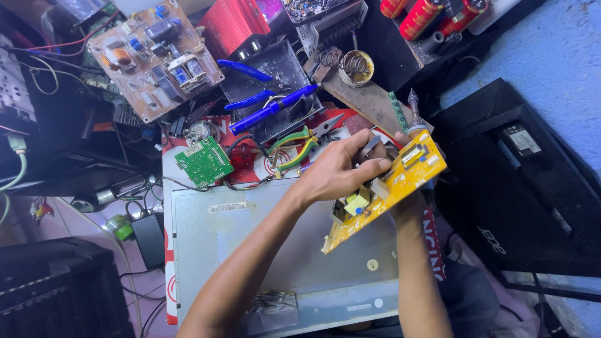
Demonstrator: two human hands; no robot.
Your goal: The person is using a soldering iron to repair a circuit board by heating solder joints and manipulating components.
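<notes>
Right of centre in the frame, the left hand point(341, 172) has its fingers clamped on a yellow circuit board point(391, 184), tilted above the grey metal panel point(250, 238). The right hand point(410, 200) supports it from beneath, fingers hidden. Pliers point(297, 147) lie untouched.

Electronics repair workshop: circuit boards point(153, 59), pliers point(294, 147), solder point(357, 66).

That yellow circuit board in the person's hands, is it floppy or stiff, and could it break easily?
The yellow circuit board is probably stiff: it juts out tilted between the left hand and the right hand without sagging. It looks fairly light, being thin. The small parts standing on its face could likely snap off if knocked.
</notes>
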